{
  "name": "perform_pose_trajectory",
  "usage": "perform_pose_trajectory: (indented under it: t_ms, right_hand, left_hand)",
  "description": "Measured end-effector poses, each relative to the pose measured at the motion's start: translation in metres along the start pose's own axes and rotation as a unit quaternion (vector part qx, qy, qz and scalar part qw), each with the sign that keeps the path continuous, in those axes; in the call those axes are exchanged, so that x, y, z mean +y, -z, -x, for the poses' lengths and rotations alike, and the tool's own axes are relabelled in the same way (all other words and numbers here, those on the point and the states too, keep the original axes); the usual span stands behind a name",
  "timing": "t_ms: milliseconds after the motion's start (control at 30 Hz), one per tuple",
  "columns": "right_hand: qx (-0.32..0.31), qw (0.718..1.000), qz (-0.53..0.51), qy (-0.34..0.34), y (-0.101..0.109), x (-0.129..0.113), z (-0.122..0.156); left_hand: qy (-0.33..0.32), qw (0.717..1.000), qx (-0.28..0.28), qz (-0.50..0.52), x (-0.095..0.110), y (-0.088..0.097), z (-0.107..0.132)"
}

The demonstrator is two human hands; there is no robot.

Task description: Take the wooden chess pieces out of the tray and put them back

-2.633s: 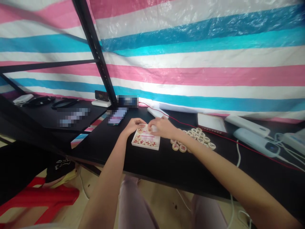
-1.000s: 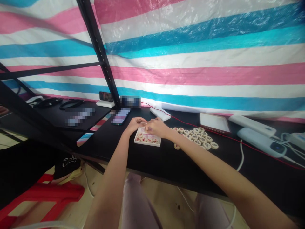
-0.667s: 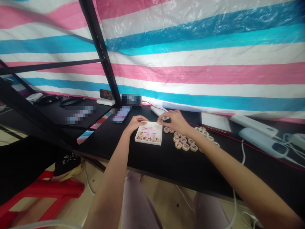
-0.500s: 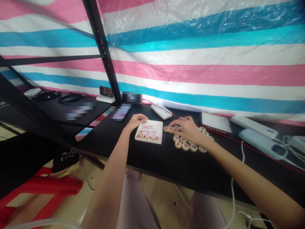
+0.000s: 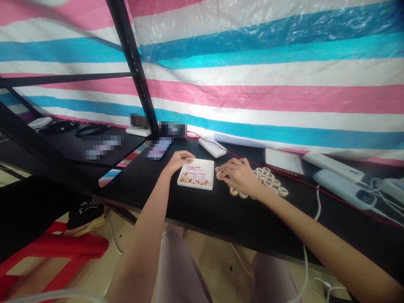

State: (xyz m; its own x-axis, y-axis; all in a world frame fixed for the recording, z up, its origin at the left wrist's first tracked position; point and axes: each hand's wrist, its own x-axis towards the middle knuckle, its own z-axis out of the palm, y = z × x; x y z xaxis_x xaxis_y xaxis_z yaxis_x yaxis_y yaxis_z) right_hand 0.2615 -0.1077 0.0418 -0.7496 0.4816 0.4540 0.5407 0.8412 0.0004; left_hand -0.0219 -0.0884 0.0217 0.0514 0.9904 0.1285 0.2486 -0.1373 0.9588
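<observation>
A shallow white box (image 5: 195,186) rests on the black table, with several round Chinese chess pieces (image 5: 190,181) lined up along its near side. Purple lines are drawn on the box's bottom. My left hand (image 5: 177,161) grips the box at its far left corner. Just right of the box, my right hand (image 5: 240,176) reaches over a cluster of Chinese chess pieces (image 5: 267,183), its fingertips closed on one piece (image 5: 219,175) at the cluster's left end. The hand hides part of the cluster.
Behind the pieces lie a white power bank (image 5: 212,147), a red cable (image 5: 243,159) and a flat white tray (image 5: 284,161). A phone (image 5: 159,148) is at the back left, beside a black metal post (image 5: 139,67). White devices (image 5: 344,189) with cables occupy the right.
My right hand has shifted left and nearer over the cluster, uncovering pieces on its right side and covering some in front. My left hand stays at the box.
</observation>
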Motion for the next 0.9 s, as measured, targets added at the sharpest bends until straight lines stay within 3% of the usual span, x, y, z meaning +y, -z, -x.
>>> perform_pose_trajectory:
  t_ms: [233, 400, 667, 900]
  right_hand:
    - [0.014, 1.0, 0.004, -0.002, 0.005, -0.006, -0.005]
    - [-0.018, 0.999, -0.049, 0.003, 0.007, -0.021, -0.032]
    - [-0.129, 0.981, -0.095, 0.112, -0.02, -0.049, -0.091]
    - [-0.119, 0.987, -0.083, 0.072, -0.032, -0.036, -0.094]
  left_hand:
    - [-0.007, 1.0, 0.002, 0.012, -0.002, 0.0, -0.001]
    - [-0.011, 1.0, -0.004, 0.027, -0.008, 0.001, -0.005]
    - [-0.031, 0.999, 0.009, 0.024, -0.016, 0.002, -0.01]
    - [-0.029, 0.999, 0.007, 0.015, -0.013, 0.002, -0.009]
